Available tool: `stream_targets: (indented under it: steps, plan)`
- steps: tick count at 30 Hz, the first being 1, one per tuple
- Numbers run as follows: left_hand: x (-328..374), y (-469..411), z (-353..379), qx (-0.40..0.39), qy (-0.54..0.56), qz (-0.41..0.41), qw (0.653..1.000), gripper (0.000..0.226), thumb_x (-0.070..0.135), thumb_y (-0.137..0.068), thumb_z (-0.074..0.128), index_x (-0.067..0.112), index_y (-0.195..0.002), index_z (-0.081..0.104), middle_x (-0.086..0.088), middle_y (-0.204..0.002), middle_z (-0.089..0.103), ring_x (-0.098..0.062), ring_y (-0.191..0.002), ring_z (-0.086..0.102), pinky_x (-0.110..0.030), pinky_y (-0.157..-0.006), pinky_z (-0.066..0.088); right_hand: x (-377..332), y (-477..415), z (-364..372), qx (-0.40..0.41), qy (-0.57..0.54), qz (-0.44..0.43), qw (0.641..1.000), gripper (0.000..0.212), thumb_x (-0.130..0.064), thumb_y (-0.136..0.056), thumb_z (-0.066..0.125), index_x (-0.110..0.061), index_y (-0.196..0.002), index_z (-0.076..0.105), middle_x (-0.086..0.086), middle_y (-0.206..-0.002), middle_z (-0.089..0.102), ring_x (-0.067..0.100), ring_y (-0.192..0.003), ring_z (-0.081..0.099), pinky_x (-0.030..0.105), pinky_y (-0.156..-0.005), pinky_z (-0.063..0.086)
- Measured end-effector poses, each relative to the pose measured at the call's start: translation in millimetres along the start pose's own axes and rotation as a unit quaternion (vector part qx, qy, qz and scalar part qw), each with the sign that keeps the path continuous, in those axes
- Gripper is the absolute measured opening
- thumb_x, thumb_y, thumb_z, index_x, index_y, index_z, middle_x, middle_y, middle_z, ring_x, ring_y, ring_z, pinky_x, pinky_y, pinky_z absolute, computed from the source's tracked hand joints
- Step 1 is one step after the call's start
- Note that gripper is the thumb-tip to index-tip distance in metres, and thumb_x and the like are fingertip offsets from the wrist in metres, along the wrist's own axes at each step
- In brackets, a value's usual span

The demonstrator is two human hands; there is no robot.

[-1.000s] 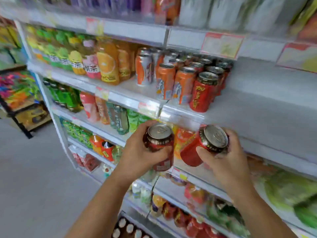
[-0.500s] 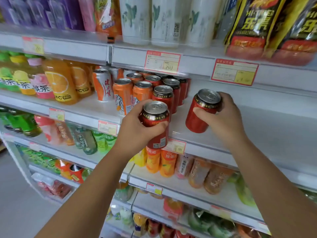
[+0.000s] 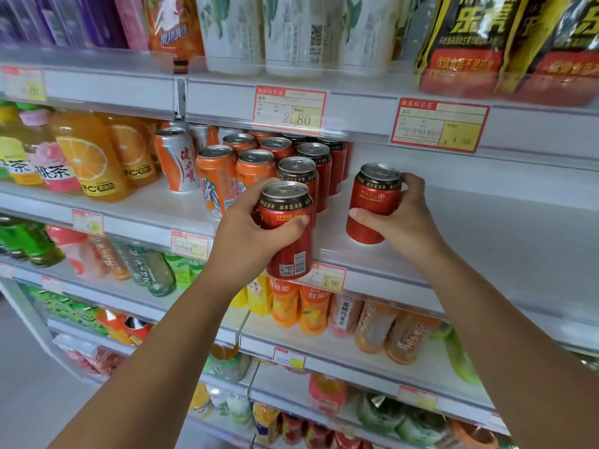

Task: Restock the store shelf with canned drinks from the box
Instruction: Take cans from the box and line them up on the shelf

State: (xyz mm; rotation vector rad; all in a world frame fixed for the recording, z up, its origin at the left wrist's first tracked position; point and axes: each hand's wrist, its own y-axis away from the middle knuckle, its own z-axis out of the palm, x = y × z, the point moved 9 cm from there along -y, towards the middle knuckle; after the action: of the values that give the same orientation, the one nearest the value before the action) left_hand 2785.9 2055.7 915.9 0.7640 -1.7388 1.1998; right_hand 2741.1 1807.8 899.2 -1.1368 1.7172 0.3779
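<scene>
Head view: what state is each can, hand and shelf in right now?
Red drink can on the left, upright, gripped, held in front of the white shelf
Red drink can on the right, tilted, gripped, base low over the shelf
Left hand, grips the left can
Right hand, grips the right can
Row of red cans, upright, unopened

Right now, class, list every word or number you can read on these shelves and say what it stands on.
"加多宝凉茶": black band of the left can and the right can.
"2.80": middle tag.
"商品标价签": header of the right tag; its price, perhaps "4.00", is blurred.
"桃茶": pink bottle.
"蜜桃乌龙茶": peach bottle.
"鲜果橙": orange bottle.
Other tags and the cans' small print: too small or blurred.
</scene>
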Motion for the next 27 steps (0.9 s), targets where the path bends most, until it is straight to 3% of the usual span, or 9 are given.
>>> stream_targets:
  steps: [3,5,8,13,20,24,27]
  plan:
    - [1.3,-0.1,0.5,-0.004,0.000,0.000,1.000,0.045,0.014,-0.080,0.077,0.032,-0.118,0.061,0.018,-0.103,0.071,-0.001,-0.096,0.067,-0.011,-0.075,0.052,2.8,-6.2,-0.2,-0.055,-0.019,0.018,0.998,0.085,-0.016,-0.079,0.074,-0.026,-0.143,0.019,-0.004,-0.118,0.059,0.008,-0.101,0.057,0.021,-0.077,0.040]
    - [0.7,0.2,0.0,-0.003,0.002,0.001,1.000,0.045,0.014,-0.080,0.077,0.031,-0.119,0.061,0.017,-0.104,0.071,-0.001,-0.097,0.067,-0.012,-0.076,0.052,8.0,-6.8,2.7,-0.076,-0.034,0.032,0.996,0.091,-0.024,-0.077,0.076,-0.030,-0.145,0.016,-0.006,-0.123,0.056,0.011,-0.109,0.055,0.027,-0.087,0.038]
    - [-0.9,2.7,0.0,0.000,0.003,-0.002,1.000,0.046,0.015,-0.079,0.078,0.031,-0.119,0.061,0.019,-0.102,0.071,0.000,-0.096,0.067,-0.011,-0.075,0.052,12.6,-6.7,3.5,-0.038,-0.003,0.029,0.999,0.098,-0.040,-0.066,0.085,-0.030,-0.139,0.021,-0.002,-0.127,0.050,0.016,-0.113,0.052,0.034,-0.094,0.041]
    - [0.4,6.4,1.0,-0.007,-0.006,-0.003,1.000,0.047,0.014,-0.077,0.079,0.028,-0.119,0.061,0.017,-0.103,0.071,0.000,-0.096,0.067,-0.011,-0.076,0.051,9.9,-12.6,1.1,-0.044,-0.016,0.033,0.998,0.081,-0.015,-0.078,0.076,-0.021,-0.138,0.022,0.000,-0.121,0.056,0.018,-0.109,0.055,0.031,-0.088,0.040]
    - [4.5,4.4,-1.6,0.001,-0.004,0.006,1.000,0.049,0.012,-0.077,0.080,0.024,-0.121,0.061,0.015,-0.104,0.071,0.001,-0.095,0.066,-0.009,-0.076,0.049,12.8,-35.1,4.8,-0.022,0.077,0.028,0.996,0.073,-0.036,-0.072,0.082,-0.015,-0.131,0.046,0.005,-0.130,0.057,0.022,-0.115,0.056,0.031,-0.089,0.041]
    - [4.7,0.9,-3.9,-0.002,-0.008,0.010,1.000,0.051,0.014,-0.076,0.082,0.027,-0.121,0.061,0.015,-0.105,0.072,-0.001,-0.098,0.067,-0.013,-0.080,0.052,16.7,-70.7,1.7,0.004,0.078,0.033,0.996,0.075,-0.029,-0.074,0.082,-0.009,-0.133,0.041,0.010,-0.134,0.055,0.027,-0.121,0.054,0.038,-0.101,0.044]
    - [7.6,-0.5,-6.8,0.005,-0.002,0.016,1.000,0.050,0.012,-0.076,0.082,0.027,-0.120,0.061,0.019,-0.102,0.072,0.000,-0.096,0.067,-0.012,-0.078,0.051,22.5,-93.7,1.1,0.018,0.089,0.034,0.995,0.071,-0.029,-0.076,0.080,-0.008,-0.131,0.040,0.011,-0.134,0.054,0.028,-0.122,0.054,0.039,-0.101,0.043]
